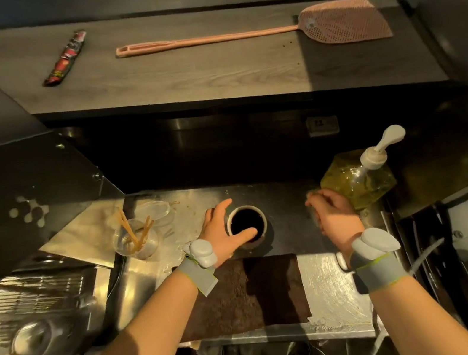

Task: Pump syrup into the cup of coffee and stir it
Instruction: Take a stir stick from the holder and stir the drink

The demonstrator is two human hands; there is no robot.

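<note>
Round coffee cup (245,220), faceted (glassy) syrup bottle (357,182)

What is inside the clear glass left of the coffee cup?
The clear glass holds a few thin wooden sticks leaning against its rim. Glare hides whether anything else lies at its bottom.

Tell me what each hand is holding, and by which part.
Left hand holds the coffee cup around its rim. Right hand, blurred, curls beside the syrup bottle; whether it grips anything cannot be told.

One head-worn wide-angle view looks forward and steeply down, close above the counter (323,283).
</note>
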